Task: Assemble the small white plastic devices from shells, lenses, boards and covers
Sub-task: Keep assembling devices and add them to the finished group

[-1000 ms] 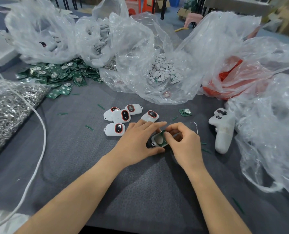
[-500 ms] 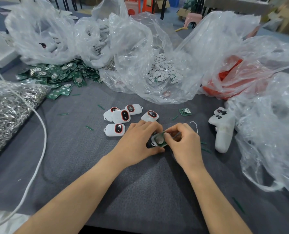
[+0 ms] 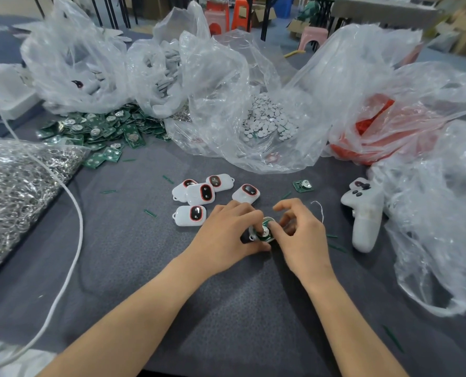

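Both hands meet over one small white shell [image 3: 263, 232] with a green board in it, on the grey table. My left hand [image 3: 230, 235] grips the shell from the left, thumb under it and fingers curled on top. From the right, my right hand [image 3: 299, 235] presses its thumb and a finger onto the board. Several finished white devices [image 3: 199, 195] with red-ringed dark windows lie just behind my left hand. A single green board [image 3: 302, 185] lies behind my right hand.
A heap of green boards [image 3: 104, 131] lies at the back left. Clear bags hold white discs [image 3: 269, 121], white shells [image 3: 163, 77] and red parts [image 3: 373, 129]. A bag of metal rings [image 3: 11, 191] lies left. A white controller [image 3: 365, 210] lies right, a white cord [image 3: 74, 254] left.
My right hand's index finger has lifted and spread away from the shell while the thumb stays on the board. My left hand keeps its hold.
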`<state>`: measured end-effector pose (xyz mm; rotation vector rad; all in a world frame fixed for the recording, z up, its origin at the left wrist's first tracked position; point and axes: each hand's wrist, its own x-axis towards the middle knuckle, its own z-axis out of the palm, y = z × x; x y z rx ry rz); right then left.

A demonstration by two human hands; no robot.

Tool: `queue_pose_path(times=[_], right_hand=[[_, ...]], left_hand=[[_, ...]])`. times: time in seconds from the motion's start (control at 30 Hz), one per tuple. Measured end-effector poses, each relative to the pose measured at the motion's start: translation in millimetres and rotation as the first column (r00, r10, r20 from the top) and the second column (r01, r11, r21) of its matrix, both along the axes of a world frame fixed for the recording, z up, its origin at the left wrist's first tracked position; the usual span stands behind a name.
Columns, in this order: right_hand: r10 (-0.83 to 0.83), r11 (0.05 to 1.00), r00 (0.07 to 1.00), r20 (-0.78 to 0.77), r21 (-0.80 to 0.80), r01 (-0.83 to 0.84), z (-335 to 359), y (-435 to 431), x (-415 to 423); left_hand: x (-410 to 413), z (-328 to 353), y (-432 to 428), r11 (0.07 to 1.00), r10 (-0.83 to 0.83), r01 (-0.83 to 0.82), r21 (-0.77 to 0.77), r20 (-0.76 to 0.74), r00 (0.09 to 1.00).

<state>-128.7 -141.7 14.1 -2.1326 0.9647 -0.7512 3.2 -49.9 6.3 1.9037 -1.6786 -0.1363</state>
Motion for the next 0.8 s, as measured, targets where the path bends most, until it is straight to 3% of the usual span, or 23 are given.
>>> queue_pose_path(times=[0.1,0.4,0.5,0.6,0.7,0.77,0.8], right_hand=[[0.015,0.999,1.0,-0.001,-0.03,-0.015,-1.1,0.2,0.6],[0.078,0.977,0.996,0.046,-0.203,-0.067,-6.7,0.1,0.4],[0.087,0.973,0.994,0.067,-0.218,-0.07,-9.7,-0.7,0.6],[0.073,0.97,0.991,0.115,-0.241,-0.043,-10.6,-1.5,0.9],[0.018,0.946,0.988,0.151,-0.322,0.032,-7.2,-3.3,3.1],[-0.017,0.914,0.991,0.129,-0.401,0.068,-4.4,-2.9,5.2],[-0.025,0.895,0.994,0.105,-0.441,0.069,-4.4,-2.4,6.5]], left_hand=[[-2.4,0.2,0.6,1.0,0.012,-0.012,-0.014,0.037,0.999],[-7.9,-4.1,4.4,0.997,0.025,-0.03,-0.074,-0.061,0.998],[-4.3,7.2,5.3,0.96,0.002,-0.041,-0.278,-0.14,0.99],[33.0,31.6,-4.9,0.784,0.201,-0.295,-0.546,-0.226,0.953],[107.6,66.6,-33.3,0.633,0.433,-0.63,-0.449,-0.469,0.77],[161.3,83.6,-58.2,0.645,0.56,-0.694,-0.32,-0.419,0.714],[186.3,88.0,-69.6,0.68,0.625,-0.694,-0.234,-0.309,0.717]])
